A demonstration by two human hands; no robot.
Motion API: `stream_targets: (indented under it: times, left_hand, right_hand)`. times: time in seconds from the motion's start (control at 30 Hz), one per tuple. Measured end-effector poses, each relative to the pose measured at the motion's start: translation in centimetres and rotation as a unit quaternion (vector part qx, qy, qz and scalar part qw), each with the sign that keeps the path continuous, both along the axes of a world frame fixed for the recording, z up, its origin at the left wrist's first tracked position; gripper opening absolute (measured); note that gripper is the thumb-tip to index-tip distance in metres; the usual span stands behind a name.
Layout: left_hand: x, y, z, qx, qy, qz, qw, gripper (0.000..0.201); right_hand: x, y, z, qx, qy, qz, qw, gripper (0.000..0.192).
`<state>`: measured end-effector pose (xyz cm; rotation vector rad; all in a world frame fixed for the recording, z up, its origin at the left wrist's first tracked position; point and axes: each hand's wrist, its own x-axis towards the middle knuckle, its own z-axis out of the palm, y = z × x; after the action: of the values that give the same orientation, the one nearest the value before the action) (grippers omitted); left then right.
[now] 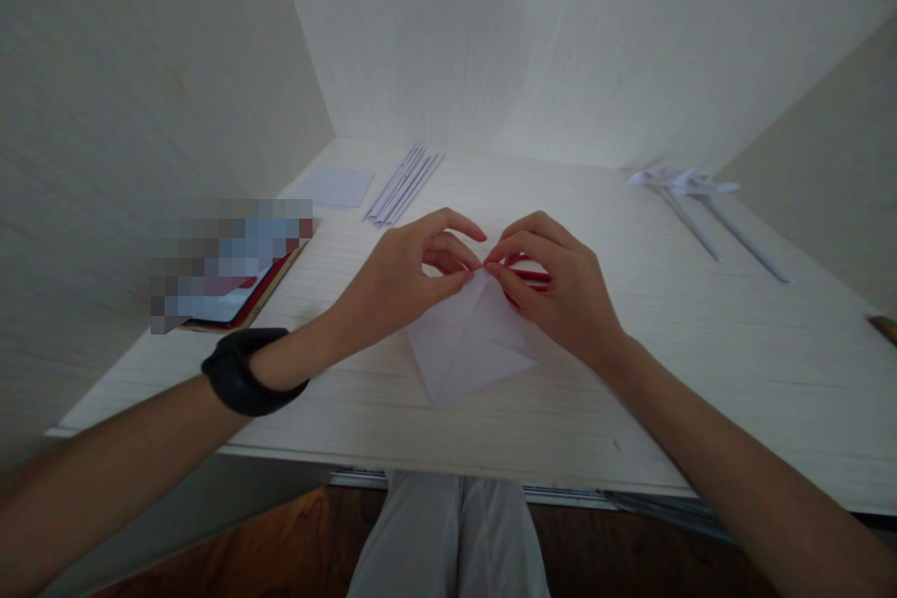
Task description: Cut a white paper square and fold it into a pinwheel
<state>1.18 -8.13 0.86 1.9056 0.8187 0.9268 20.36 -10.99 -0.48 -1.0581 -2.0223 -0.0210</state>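
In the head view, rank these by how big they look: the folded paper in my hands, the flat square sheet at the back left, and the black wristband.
1. Folded paper, largest.
2. Wristband and square sheet: unsure, the sheet is farther away.

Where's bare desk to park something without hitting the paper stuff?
Widest bare stretch: right half of the desk, between the right hand and the folded paper stems. Another along the front edge under the left hand. Crowded: centre, where both hands pinch the white sheet, and far left, with paper strips and a red-edged stack.
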Motion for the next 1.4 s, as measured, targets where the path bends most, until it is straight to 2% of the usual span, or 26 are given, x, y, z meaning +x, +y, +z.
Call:
stream_targets:
  times: [0.13, 0.3, 0.37, 0.5, 0.63, 0.73, 0.9, 1.07, 1.2, 1.4]
  left_hand:
    - [-0.1, 0.5, -0.2, -0.017, -0.008, -0.007, 1.000, 0.028]
    - [-0.4, 1.8, -1.0, -0.088, -0.024, -0.041, 0.995, 0.039]
    - [-0.4, 2.2, -1.1, -0.109, -0.038, -0.039, 0.993, 0.041]
    - [-0.4, 2.5, -1.0, -0.130, -0.047, -0.011, 0.990, 0.044]
    - [-0.3, 2.6, -1.2, -0.166, -0.055, 0.015, 0.984, 0.050]
    - [-0.1, 2.5, -1.5, -0.195, -0.056, 0.002, 0.979, 0.051]
    - [0.2, 2.0, -1.8, -0.258, -0.062, -0.074, 0.961, 0.038]
    - [0.3, 2.1, -2.8, -0.270, -0.053, -0.052, 0.960, 0.033]
    - [0.5, 2.3, -3.4, -0.292, -0.083, -0.051, 0.951, 0.030]
    - [0.7, 2.1, -3.3, -0.304, -0.069, -0.006, 0.950, 0.022]
  right_hand:
    - [-0.1, 0.2, 0.1, -0.009, 0.025, -0.010, 1.000, 0.008]
    - [0.2, 0.9, -0.1, -0.018, 0.092, -0.026, 0.995, 0.010]
    - [0.5, 1.1, -0.3, -0.055, 0.160, -0.037, 0.985, 0.008]
    - [0.6, 1.4, -0.7, -0.135, 0.285, -0.069, 0.946, 0.007]
    - [0.3, 1.4, -1.0, -0.117, 0.347, -0.077, 0.927, 0.008]
    - [0.2, 1.5, -1.2, -0.086, 0.358, -0.080, 0.926, 0.009]
    - [0.2, 1.6, -1.4, -0.044, 0.360, -0.070, 0.929, 0.009]
    - [0.3, 1.7, -1.6, -0.051, 0.355, -0.049, 0.932, 0.009]
    - [0.5, 1.8, -2.0, -0.052, 0.342, -0.039, 0.938, 0.007]
    - [0.4, 1.6, -2.8, -0.071, 0.315, -0.043, 0.945, 0.005]
